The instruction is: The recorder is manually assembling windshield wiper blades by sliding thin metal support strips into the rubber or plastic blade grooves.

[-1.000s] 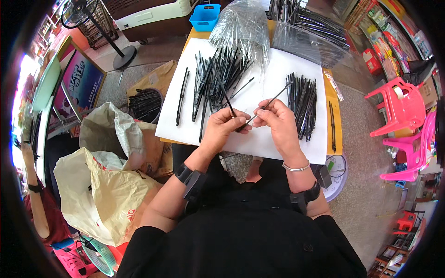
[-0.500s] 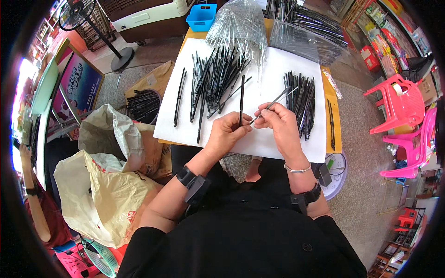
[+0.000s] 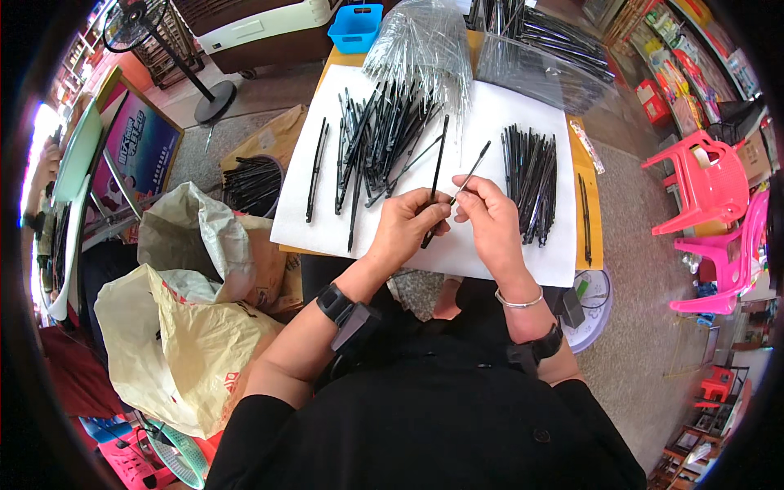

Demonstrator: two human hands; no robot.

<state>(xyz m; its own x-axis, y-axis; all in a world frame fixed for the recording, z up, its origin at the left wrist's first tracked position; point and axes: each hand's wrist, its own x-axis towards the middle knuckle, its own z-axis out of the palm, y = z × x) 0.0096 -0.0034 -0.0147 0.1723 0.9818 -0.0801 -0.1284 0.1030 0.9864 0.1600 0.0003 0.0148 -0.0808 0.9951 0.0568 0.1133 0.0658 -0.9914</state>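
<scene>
Over the front of the white sheet (image 3: 310,233), my left hand (image 3: 407,224) is closed around a slim black stick (image 3: 440,155) that stands up and leans slightly right. My right hand (image 3: 492,214) pinches a thinner rod (image 3: 474,170), greyish with a dark upper end, tilted to the upper right. The rod's lower end is close to the left fingertips and the black stick; I cannot tell whether they touch. Beyond my left hand lies a loose heap of black sticks (image 3: 384,139). To the right of my right hand is a neater row of similar sticks (image 3: 529,184).
Thin clear rods in a plastic bag (image 3: 416,49) lie at the back, beside another clear bag (image 3: 531,77) and a blue basket (image 3: 355,28). On the left stand a bucket of black sticks (image 3: 251,186) and open sacks (image 3: 180,343). A pink chair (image 3: 701,175) is at right.
Both sticks are held differently: the left one now leans right and shows below the hand, and the right one is steeper. My left wrist has turned slightly.
</scene>
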